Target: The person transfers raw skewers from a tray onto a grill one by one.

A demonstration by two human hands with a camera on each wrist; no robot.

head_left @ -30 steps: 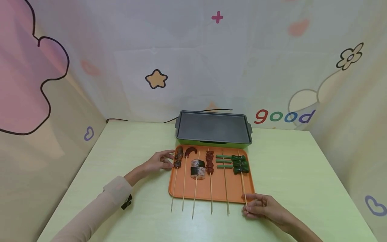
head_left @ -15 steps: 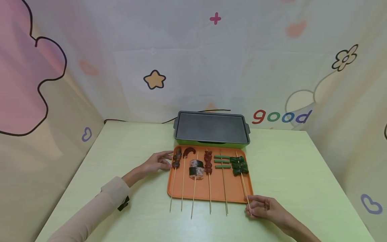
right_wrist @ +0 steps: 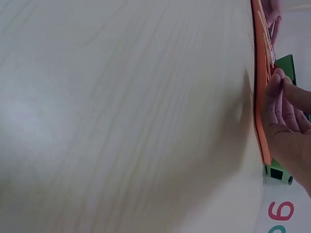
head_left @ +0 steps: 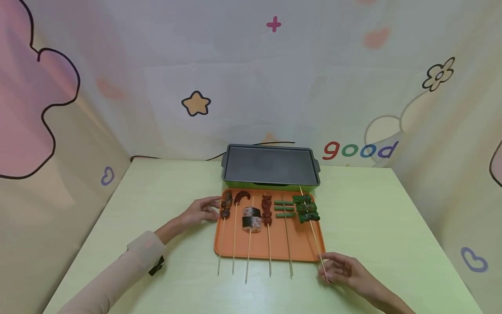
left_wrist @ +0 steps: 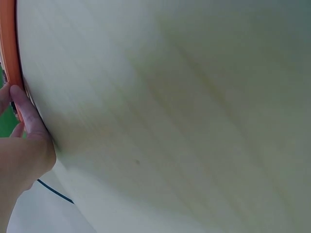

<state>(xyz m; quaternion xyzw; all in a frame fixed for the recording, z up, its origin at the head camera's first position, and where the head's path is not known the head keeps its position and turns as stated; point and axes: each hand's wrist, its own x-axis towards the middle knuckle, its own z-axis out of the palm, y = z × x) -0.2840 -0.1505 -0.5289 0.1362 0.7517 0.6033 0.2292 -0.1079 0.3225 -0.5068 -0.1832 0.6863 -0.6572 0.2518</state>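
In the head view my right hand (head_left: 349, 272) pinches the lower end of a bamboo skewer threaded with dark green leafy pieces (head_left: 306, 208). That skewer slants over the right side of an orange tray (head_left: 280, 244), its tip reaching the front of the grill behind. My left hand (head_left: 200, 211) touches the tray's left rim with its fingertips, fingers loosely bent. Further skewers lie on the tray: brown chunks (head_left: 226, 205), a curled reddish-brown piece (head_left: 242, 197), black-and-white rolls (head_left: 251, 219), red-brown meat (head_left: 266, 209) and green stalks (head_left: 284, 209). In the right wrist view the right fingertips (right_wrist: 277, 80) meet above the tray rim.
Directly behind the tray stands an electric grill (head_left: 272, 165) with a dark flat plate and green base. A black cable (head_left: 215, 157) runs along the table's back edge. Printed cloth (head_left: 235, 74) hangs behind and at both sides of the pale table (head_left: 372, 226).
The skewer of green leafy pieces has tilted, its tip moving left and up towards the grill, with its end still in my right hand. The head view has shifted slightly; my left hand stays at the tray.
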